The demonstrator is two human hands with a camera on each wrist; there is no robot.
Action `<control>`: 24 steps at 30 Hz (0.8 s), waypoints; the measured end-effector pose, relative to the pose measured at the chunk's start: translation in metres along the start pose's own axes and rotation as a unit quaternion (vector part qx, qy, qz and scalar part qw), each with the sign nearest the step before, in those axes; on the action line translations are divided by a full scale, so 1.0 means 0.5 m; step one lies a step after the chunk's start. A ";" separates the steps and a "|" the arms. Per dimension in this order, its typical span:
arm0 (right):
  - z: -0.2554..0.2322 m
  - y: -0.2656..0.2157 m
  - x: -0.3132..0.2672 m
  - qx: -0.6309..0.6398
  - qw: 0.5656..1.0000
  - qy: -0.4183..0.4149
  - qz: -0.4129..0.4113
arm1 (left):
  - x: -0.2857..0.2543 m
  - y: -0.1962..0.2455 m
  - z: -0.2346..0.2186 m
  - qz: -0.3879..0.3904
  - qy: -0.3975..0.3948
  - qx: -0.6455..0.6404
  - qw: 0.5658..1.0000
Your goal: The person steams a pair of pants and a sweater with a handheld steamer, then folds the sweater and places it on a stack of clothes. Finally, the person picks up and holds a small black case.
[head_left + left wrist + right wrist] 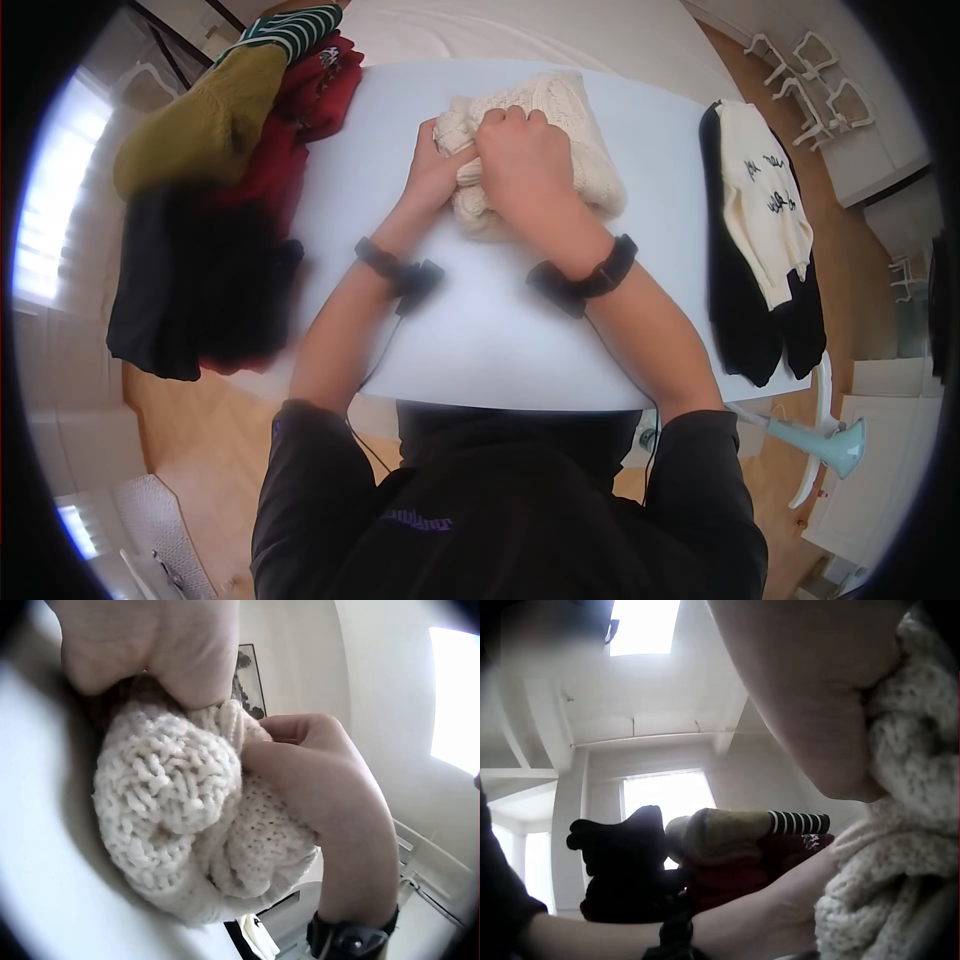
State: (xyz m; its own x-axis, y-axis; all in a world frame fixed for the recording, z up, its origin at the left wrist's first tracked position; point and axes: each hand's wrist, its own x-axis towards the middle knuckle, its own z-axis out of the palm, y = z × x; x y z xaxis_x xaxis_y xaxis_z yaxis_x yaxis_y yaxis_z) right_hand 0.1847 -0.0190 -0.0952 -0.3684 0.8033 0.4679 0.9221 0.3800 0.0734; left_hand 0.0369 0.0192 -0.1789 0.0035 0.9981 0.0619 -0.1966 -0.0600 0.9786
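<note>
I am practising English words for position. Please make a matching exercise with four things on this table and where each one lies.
Things:
1. cream sweater
2. clothes pile
3. black-and-cream top
4. left hand

Places:
A. table's right edge
B. under both hands, table centre
C. table's left edge
D. gripping the sweater's left side

Pairs: 1-B, 2-C, 3-A, 4-D
</note>
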 end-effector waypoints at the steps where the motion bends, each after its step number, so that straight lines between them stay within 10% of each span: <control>1: -0.009 0.004 0.006 0.005 1.000 0.003 -0.002 | 0.005 -0.008 -0.011 -0.007 0.002 0.012 1.000; 6: -0.088 0.039 0.066 0.157 0.979 -0.044 0.121 | -0.004 -0.013 0.001 0.033 0.020 0.063 0.997; 9: -0.002 -0.049 0.037 0.079 0.997 0.002 0.014 | 0.012 -0.038 -0.001 0.016 0.033 0.097 0.995; 12: 0.066 -0.121 0.011 -0.045 0.994 0.092 -0.043 | 0.069 -0.155 -0.073 0.158 -0.164 -0.103 0.968; 14: 0.057 -0.128 0.003 -0.037 0.993 0.098 -0.050 | 0.032 -0.113 -0.088 0.205 -0.154 0.361 0.896; 15: 0.050 -0.129 -0.001 -0.033 0.992 0.105 -0.053 | 0.015 -0.077 -0.091 0.205 -0.155 0.364 0.895; 17: 0.053 -0.117 -0.024 -0.023 0.993 0.103 -0.061 | -0.013 0.033 -0.070 -0.111 -0.158 -0.059 0.979; 24: 0.061 -0.057 -0.088 -0.050 0.985 0.052 -0.157 | 0.002 0.097 -0.072 -0.226 -0.129 -0.296 0.919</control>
State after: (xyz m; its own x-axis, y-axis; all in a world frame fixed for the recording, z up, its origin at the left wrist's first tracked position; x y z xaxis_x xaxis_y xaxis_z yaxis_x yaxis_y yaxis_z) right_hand 0.1709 -0.0511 -0.1446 -0.6276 0.6009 0.4951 0.7738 0.5511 0.3121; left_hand -0.0079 0.0178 -0.1382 0.4335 0.8775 -0.2054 -0.6169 0.4551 0.6421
